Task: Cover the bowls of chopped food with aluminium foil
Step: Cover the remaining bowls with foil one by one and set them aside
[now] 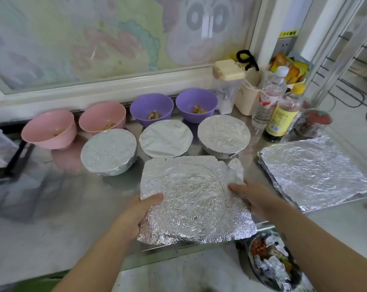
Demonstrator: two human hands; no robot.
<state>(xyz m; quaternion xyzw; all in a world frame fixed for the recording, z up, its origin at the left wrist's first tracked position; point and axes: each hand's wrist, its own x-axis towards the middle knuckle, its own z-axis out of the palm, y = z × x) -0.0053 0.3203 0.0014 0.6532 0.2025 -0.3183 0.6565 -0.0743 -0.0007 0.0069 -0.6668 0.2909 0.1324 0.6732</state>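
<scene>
left hand grasps foil edge | right hand grasps opposite edge | risk: hard downward pull likely tears thin foil; unfolded corners may leave gaps

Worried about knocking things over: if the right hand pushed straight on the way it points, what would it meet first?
The crinkled square aluminium foil sheet with a round rim imprint; the right hand grips its edge. Beyond that, probably the middle foil-covered bowl, though depth is unclear.
</scene>
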